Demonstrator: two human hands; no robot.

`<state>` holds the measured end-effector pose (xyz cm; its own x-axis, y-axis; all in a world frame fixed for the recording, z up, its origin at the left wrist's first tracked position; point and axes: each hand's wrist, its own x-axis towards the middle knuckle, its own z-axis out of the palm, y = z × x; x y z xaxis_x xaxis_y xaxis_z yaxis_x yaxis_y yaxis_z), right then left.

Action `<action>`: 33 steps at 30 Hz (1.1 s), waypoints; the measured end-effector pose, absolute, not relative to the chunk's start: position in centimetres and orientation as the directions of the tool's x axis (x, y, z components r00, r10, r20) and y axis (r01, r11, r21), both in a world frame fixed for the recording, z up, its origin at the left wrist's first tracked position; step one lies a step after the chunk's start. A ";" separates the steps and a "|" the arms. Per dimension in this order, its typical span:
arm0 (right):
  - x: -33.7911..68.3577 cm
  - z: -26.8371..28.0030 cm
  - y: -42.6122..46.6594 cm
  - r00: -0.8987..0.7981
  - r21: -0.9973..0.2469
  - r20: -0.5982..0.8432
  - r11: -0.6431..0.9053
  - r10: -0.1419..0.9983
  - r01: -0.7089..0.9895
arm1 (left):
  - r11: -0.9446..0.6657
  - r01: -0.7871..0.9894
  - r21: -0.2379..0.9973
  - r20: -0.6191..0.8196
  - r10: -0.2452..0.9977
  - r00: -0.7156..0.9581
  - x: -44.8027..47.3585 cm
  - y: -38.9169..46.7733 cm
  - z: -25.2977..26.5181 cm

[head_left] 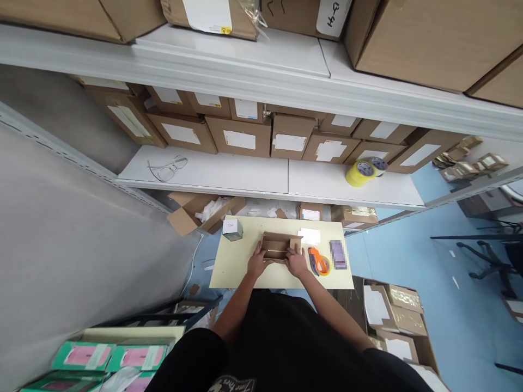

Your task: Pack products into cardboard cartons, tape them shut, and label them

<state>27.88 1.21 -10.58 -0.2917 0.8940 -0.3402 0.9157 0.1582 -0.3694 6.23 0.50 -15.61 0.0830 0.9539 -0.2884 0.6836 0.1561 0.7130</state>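
A small open cardboard box (276,253) lies on the pale yellow table (241,275), its inside showing and looking bare. At its left end, my left hand (257,263) grips the wall, thumb along the near side. My right hand (297,262) holds the right end, fingers reaching over the edge by a flap. Just right of that hand is an orange tape dispenser (317,260) with a yellow tape roll. White paper labels (309,236) lie behind it, and a blurred purple object (338,255) is near the table's right edge. A small green and white box (232,229) stands at the back left.
Above the table, a white shelf (245,175) carries labelled cartons, glasses (168,168) and tape rolls (360,173). An open carton (204,209) with white packing sits behind left. Packed parcels (398,316) fill a container at right. Green and pink boxes (90,355) are at lower left.
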 end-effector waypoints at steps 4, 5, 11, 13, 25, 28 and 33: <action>29.7 -9.9 0.1 -0.253 -0.394 -0.204 0.157 0.946 0.906 | 0.204 0.681 0.703 -0.321 0.946 0.048 6.8 0.2 -15.9; 30.4 -9.9 -0.4 -0.208 -0.398 -0.164 0.128 0.964 0.909 | 0.229 0.661 0.714 -0.330 0.944 0.030 6.9 0.1 -16.0; 33.9 -11.8 -3.1 -0.033 -0.403 -0.229 -0.064 0.973 0.913 | 0.266 0.573 0.775 -0.338 0.941 0.020 7.0 0.1 -15.8; 34.0 -12.6 -3.2 -0.058 -0.423 -0.241 -0.051 0.969 0.905 | 0.248 0.556 0.794 -0.337 0.939 0.062 6.4 0.5 -15.3; 31.1 -10.2 1.4 -0.178 -0.670 0.002 0.133 0.984 0.731 | 0.108 0.587 0.802 -0.145 0.989 0.017 4.4 -4.3 -8.2; 30.4 -9.0 2.0 -0.283 -0.693 0.052 0.239 0.958 0.681 | 0.137 0.600 0.788 -0.099 0.990 -0.096 5.4 -9.0 -6.9; 28.8 -7.9 1.2 -0.434 -0.678 0.136 0.403 0.891 0.615 | 0.183 0.612 0.769 0.001 0.958 -0.287 8.0 -18.9 -6.0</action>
<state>28.77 1.23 -7.93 -0.4335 0.8907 0.1365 0.6146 0.4030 -0.6781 8.00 -18.95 -5.96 -0.2873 0.9578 0.0009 0.6123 0.1829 0.7692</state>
